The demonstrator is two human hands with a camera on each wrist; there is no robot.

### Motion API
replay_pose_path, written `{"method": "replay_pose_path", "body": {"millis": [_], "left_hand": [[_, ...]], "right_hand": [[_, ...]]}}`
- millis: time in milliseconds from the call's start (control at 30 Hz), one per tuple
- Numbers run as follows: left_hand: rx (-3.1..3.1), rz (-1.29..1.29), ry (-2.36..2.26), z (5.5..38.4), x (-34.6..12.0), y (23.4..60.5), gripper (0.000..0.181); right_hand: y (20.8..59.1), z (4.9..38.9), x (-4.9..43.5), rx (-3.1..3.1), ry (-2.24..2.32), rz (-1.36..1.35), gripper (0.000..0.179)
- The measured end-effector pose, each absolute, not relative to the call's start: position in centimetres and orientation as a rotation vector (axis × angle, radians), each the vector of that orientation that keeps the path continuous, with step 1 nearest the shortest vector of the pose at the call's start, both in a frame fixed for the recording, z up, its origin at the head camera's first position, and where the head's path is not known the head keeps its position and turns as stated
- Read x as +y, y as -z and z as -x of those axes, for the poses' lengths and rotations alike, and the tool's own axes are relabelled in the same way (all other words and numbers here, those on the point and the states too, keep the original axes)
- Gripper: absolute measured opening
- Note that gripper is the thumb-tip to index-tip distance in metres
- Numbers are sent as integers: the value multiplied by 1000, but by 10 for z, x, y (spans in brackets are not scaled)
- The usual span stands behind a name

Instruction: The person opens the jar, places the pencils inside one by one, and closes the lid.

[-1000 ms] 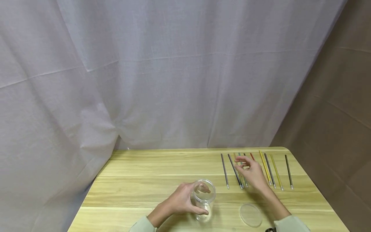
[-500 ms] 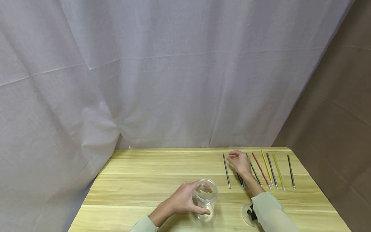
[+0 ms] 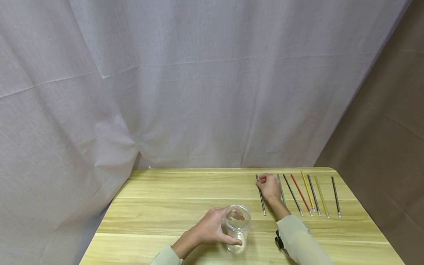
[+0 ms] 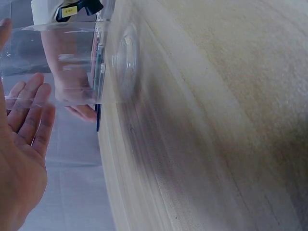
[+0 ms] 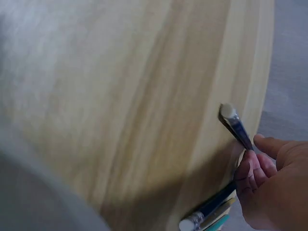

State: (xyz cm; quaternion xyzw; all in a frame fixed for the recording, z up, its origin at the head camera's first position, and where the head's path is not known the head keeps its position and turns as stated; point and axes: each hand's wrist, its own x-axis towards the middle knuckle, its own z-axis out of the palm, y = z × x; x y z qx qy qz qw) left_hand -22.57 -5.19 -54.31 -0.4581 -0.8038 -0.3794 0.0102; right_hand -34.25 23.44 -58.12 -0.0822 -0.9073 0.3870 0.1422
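Observation:
A clear plastic jar (image 3: 243,229) stands upright near the table's front middle. My left hand (image 3: 212,226) holds it from the left side, thumb on the near wall and fingers round the far wall. In the left wrist view, its fingers lie along the transparent wall. At the row of pencils, my right hand (image 3: 269,188) pinches the upper part of the leftmost dark pencil (image 3: 262,202), which lies on the table. The right wrist view shows that pencil's white eraser (image 5: 228,110) pointing away from the fingertips. A dark blue pencil (image 5: 211,204) lies under the hand.
To the right lie a teal pencil (image 3: 282,189), a black pencil (image 3: 293,194), a red pencil (image 3: 300,193) and several others on the wooden table (image 3: 165,206). A clear round lid is mostly hidden under the right sleeve (image 3: 298,237). Grey curtain (image 3: 198,110) hangs behind.
My right hand has moved left and down across the pencils to the leftmost one, uncovering the teal, black and red pencils. The left hand keeps its hold on the jar.

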Motion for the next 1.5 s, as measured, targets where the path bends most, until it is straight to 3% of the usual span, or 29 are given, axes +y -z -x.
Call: {"method": "replay_pose_path", "body": {"millis": [1000,1500], "left_hand": [[-2507,1413,1185,224,-52,545,69],[-2513,1408,1169,222,-52,543,70]], "right_hand": [[602,338,218,-2385,-1107,338,14],[594,331,220,-2296,-1169,341,18]]}}
